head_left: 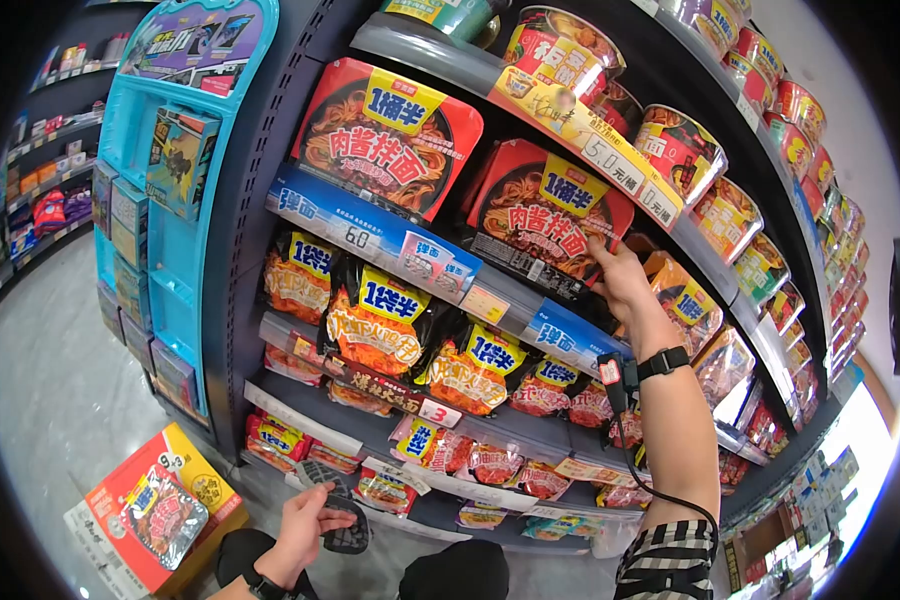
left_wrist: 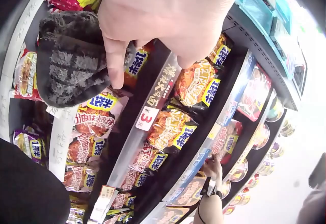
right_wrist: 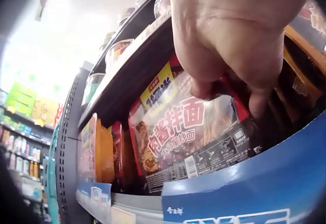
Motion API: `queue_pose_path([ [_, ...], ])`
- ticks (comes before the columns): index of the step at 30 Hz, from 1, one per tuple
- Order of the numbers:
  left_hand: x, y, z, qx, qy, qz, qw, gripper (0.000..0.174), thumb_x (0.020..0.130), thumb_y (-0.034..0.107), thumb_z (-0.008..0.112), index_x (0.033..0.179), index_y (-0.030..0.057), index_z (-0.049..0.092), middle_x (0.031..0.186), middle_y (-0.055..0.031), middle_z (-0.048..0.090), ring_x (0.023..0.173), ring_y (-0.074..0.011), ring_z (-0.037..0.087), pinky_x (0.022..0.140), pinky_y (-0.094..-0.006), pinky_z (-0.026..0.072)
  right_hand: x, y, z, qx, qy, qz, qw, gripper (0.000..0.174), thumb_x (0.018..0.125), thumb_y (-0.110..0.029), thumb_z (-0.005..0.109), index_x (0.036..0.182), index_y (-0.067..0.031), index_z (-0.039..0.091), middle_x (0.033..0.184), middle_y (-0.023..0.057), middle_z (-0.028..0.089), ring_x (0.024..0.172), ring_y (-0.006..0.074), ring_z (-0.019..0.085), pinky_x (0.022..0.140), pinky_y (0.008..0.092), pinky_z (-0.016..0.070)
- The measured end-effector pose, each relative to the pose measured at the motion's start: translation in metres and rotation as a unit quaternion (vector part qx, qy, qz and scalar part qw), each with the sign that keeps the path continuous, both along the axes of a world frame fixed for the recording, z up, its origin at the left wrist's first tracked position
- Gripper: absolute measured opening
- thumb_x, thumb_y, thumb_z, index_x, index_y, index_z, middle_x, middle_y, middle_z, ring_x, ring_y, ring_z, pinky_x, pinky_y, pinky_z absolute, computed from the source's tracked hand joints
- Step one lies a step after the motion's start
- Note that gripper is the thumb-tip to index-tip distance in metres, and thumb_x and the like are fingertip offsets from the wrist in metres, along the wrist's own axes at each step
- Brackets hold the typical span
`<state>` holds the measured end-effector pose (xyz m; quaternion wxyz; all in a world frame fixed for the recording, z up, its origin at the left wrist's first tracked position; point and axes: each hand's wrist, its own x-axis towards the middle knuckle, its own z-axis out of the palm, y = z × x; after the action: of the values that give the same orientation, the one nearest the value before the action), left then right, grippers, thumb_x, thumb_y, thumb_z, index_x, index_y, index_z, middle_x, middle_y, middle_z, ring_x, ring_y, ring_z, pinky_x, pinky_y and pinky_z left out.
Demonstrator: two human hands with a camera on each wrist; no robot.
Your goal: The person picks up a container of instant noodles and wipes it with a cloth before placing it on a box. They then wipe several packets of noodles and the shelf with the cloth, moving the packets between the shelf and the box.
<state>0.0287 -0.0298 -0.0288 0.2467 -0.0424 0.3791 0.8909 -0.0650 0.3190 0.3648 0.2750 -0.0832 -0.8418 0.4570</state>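
My right hand grips the right edge of a red instant noodle box on the upper middle shelf. The thumb lies on the box's front; other fingers reach past its right edge, partly hidden. In the right wrist view this box leans back slightly behind the blue shelf strip. Low at the front, my left hand hangs with loosely bent fingers, nothing visible in its grasp. A dark grey, fuzzy, grid-patterned thing overlaps it just beyond the fingers.
Another red noodle box stands left on the same shelf. Bagged noodles fill lower shelves, and cup noodles line the one above. A red-yellow carton sits on the floor, below a turquoise display rack.
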Motion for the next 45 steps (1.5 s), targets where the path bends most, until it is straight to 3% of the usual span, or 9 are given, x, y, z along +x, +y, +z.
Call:
queue_pose_path([
  [8,0.000,0.000,-0.004,-0.013,0.030,-0.014,0.999,0.055,0.099,0.035,0.047,0.127,-0.0111,0.038,0.095,-0.0230,0.061,0.081,-0.0337,0.068,0.073,-0.0391,0.0575,0.003,-0.003,0.004,0.073,-0.172,-0.086,0.979,0.050,0.093,-0.042,0.057,0.119,-0.0007,0.050,0.102,0.0161,0.065,0.085,0.0301,0.065,0.078,0.0517,0.0507],
  [10,0.000,0.000,-0.003,-0.003,0.019,-0.007,1.000,0.052,0.099,0.031,0.049,0.127,-0.0117,0.040,0.095,-0.0216,0.062,0.080,-0.0329,0.069,0.073,-0.0384,0.0578,0.005,-0.007,0.004,0.504,-0.065,-0.261,0.821,0.051,0.089,-0.037,0.062,0.116,0.0035,0.048,0.097,0.0237,0.064,0.086,0.0387,0.065,0.080,0.0493,0.0500],
  [13,0.001,-0.002,0.002,0.000,0.008,-0.001,1.000,0.050,0.098,0.027,0.051,0.128,-0.0122,0.041,0.095,-0.0201,0.062,0.079,-0.0319,0.069,0.072,-0.0375,0.0579,0.030,-0.052,0.006,0.514,0.047,-0.276,0.811,0.049,0.085,-0.029,0.065,0.118,0.0016,0.048,0.100,0.0260,0.063,0.091,0.0426,0.063,0.080,0.0464,0.0497],
  [15,0.002,-0.001,0.001,-0.011,0.008,-0.008,1.000,0.050,0.098,0.027,0.051,0.129,-0.0121,0.041,0.094,-0.0200,0.063,0.079,-0.0315,0.069,0.072,-0.0373,0.0579,0.033,-0.061,0.004,0.483,0.031,-0.112,0.868,0.052,0.085,-0.021,0.063,0.131,-0.0094,0.043,0.113,0.0220,0.062,0.103,0.0413,0.060,0.088,0.0451,0.0479],
  [18,0.001,0.004,0.000,-0.006,0.002,-0.018,1.000,0.051,0.098,0.027,0.051,0.130,-0.0119,0.041,0.094,-0.0199,0.063,0.079,-0.0310,0.069,0.072,-0.0371,0.0579,0.018,-0.051,-0.008,0.622,0.004,-0.039,0.782,0.070,0.085,-0.022,0.062,0.147,-0.0207,0.029,0.101,0.0254,0.064,0.099,0.0416,0.061,0.088,0.0452,0.0483],
  [22,0.002,0.004,0.002,-0.005,0.001,-0.017,1.000,0.051,0.098,0.027,0.051,0.130,-0.0120,0.041,0.094,-0.0203,0.063,0.079,-0.0309,0.069,0.072,-0.0371,0.0579,0.009,-0.070,-0.004,0.598,-0.125,-0.060,0.789,0.073,0.086,-0.024,0.061,0.149,-0.0248,0.023,0.097,0.0271,0.064,0.094,0.0410,0.062,0.087,0.0471,0.0479],
  [38,0.001,0.001,-0.004,-0.004,0.012,-0.005,1.000,0.050,0.098,0.025,0.052,0.129,-0.0121,0.042,0.094,-0.0210,0.063,0.079,-0.0322,0.069,0.070,-0.0375,0.0581,0.003,-0.081,-0.005,0.566,-0.158,-0.048,0.808,0.087,0.084,-0.024,0.064,0.152,-0.0278,0.010,0.099,0.0293,0.064,0.098,0.0420,0.062,0.091,0.0454,0.0467],
  [43,0.001,-0.002,-0.001,-0.011,0.020,0.004,1.000,0.051,0.097,0.026,0.052,0.130,-0.0123,0.042,0.096,-0.0222,0.063,0.078,-0.0329,0.069,0.069,-0.0375,0.0581,0.028,-0.104,-0.008,0.600,-0.111,-0.112,0.784,0.072,0.086,-0.028,0.063,0.147,-0.0193,0.027,0.093,0.0221,0.067,0.089,0.0390,0.064,0.078,0.0465,0.0511],
  [45,0.002,-0.003,0.003,-0.009,0.023,0.008,1.000,0.051,0.097,0.026,0.052,0.130,-0.0123,0.041,0.096,-0.0226,0.063,0.078,-0.0331,0.069,0.069,-0.0373,0.0580,0.049,-0.117,-0.031,0.511,0.076,-0.015,0.856,0.054,0.087,-0.020,0.060,0.139,-0.0166,0.042,0.093,0.0213,0.066,0.082,0.0378,0.065,0.072,0.0440,0.0518],
])
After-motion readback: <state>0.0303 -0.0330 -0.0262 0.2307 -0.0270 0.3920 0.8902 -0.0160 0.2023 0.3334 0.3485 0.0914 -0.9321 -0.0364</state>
